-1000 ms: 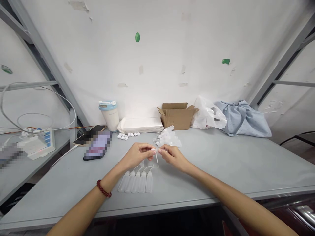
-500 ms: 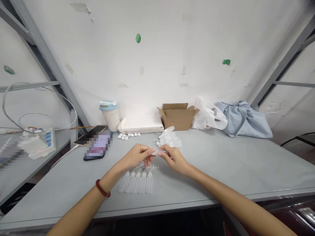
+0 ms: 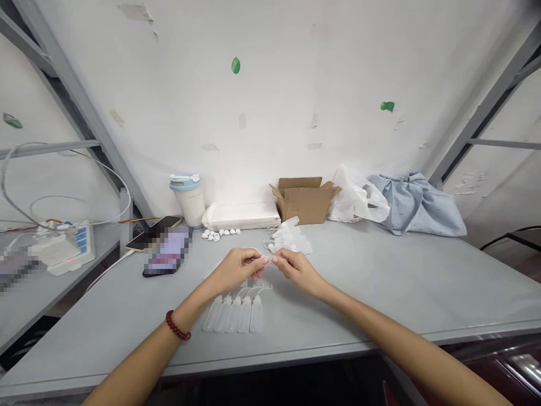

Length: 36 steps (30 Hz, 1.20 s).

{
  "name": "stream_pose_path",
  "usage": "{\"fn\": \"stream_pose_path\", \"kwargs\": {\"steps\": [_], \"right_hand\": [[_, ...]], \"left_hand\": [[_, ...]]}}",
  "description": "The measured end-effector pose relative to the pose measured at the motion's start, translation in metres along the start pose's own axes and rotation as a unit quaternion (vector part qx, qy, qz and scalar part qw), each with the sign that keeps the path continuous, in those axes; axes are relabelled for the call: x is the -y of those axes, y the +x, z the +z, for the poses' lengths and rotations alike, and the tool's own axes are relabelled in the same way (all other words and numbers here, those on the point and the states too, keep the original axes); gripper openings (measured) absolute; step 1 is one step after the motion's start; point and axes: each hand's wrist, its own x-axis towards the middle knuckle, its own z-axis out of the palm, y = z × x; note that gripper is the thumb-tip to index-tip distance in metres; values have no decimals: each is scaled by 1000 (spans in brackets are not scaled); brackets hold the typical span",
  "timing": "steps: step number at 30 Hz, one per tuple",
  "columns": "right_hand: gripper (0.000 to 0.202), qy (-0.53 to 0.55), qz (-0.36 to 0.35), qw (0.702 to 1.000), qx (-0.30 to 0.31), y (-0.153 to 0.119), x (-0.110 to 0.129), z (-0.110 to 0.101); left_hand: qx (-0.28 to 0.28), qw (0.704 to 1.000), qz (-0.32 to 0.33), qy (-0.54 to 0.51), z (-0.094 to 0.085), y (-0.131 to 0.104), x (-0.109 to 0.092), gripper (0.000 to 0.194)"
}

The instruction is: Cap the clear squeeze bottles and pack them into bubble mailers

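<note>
My left hand (image 3: 240, 268) is closed around what looks like a small translucent plastic bottle, mostly hidden; a pale end (image 3: 208, 274) shows behind the wrist. My right hand (image 3: 298, 272) pinches a small whitish piece (image 3: 269, 258) between thumb and forefinger, meeting the left fingertips. Whether that piece is the bottle's cap or its strap, I cannot tell. Just below lies a row of several translucent squeeze bottles (image 3: 234, 316), capped ends away from me, thin straps curving toward my hands. Beyond my hands is a loose pile of similar bottles (image 3: 291, 239).
Small white caps (image 3: 215, 234) lie before a stack of white envelopes (image 3: 245, 215). An open cardboard box (image 3: 305, 203), a plastic bag (image 3: 357, 197) and a blue cloth bundle (image 3: 418, 206) line the wall. On the left are a lidded cup (image 3: 189, 203) and two phones (image 3: 167, 254).
The clear bottle part that showed in my right fingers is gone from there. A pale end now shows behind my left wrist, and both hands' fingertips pinch a tiny piece.
</note>
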Motion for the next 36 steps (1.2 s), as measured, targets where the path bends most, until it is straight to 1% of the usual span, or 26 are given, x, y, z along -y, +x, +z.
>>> {"fn": "stream_pose_path", "kwargs": {"steps": [3, 6, 9, 11, 13, 15, 17, 19, 20, 22, 24, 26, 27, 28, 29, 30, 31, 32, 34, 35, 36], "right_hand": [[28, -76, -50, 996, -23, -1, -1, 0], [24, -100, -73, 992, -22, -1, -3, 0], [24, -100, -83, 991, -19, -1, -3, -1], [25, -94, -86, 992, -12, -1, -3, -2], [28, -86, -84, 993, 1, -1, -3, -2], [32, -70, -74, 995, 12, -1, -3, -2], [37, -21, -38, 999, 27, -1, -3, -2], [42, 73, 31, 995, 56, 0, -4, -3], [43, 129, 74, 986, 73, 1, -4, -4], [43, 227, 163, 952, 122, 1, -5, -7], [40, 288, 238, 910, 181, 2, -6, -12], [36, 321, 280, 874, 234, 3, -6, -16], [35, 327, 290, 865, 247, 3, -6, -17], [34, 326, 293, 863, 249, 3, -6, -17], [35, 316, 293, 869, 244, 4, -5, -17], [36, 296, 287, 881, 232, 4, -5, -16], [38, 265, 273, 900, 214, 4, -4, -15], [40, 219, 244, 927, 184, 5, -3, -14], [41, 86, 147, 981, 94, 7, -4, -13], [39, 9, 93, 995, 43, 8, -6, -13], [36, -65, 45, 997, 0, 9, -8, -15]], "left_hand": [[40, 999, -27, -7, -2, 0, 0, 39], [60, 997, -40, -19, -2, 0, -1, 42], [54, 997, -51, -33, -1, 0, -1, 41], [44, 997, -45, -33, 0, 0, -1, 39], [37, 999, -35, -20, 0, -1, -2, 37], [27, 999, -21, 15, 1, -2, -2, 37], [16, 997, 16, 73, 3, -3, -3, 38], [5, 989, 73, 132, 4, -4, -3, 40], [0, 983, 101, 156, 5, -4, -3, 41], [-6, 970, 146, 196, 6, -5, -1, 40], [-2, 959, 174, 222, 6, -5, 2, 37], [12, 954, 187, 233, 6, -5, 3, 34], [16, 954, 187, 235, 6, -5, 4, 33], [17, 954, 183, 236, 6, -4, 4, 33], [15, 955, 178, 237, 5, -3, 4, 33], [13, 956, 172, 237, 4, -2, 4, 32], [10, 958, 164, 233, 2, 0, 4, 30], [5, 961, 154, 229, -2, 1, 5, 27], [-21, 966, 124, 225, -14, 5, 10, 22], [-45, 965, 104, 235, -22, 6, 14, 23], [-80, 962, 78, 250, -31, 8, 19, 24]]}}
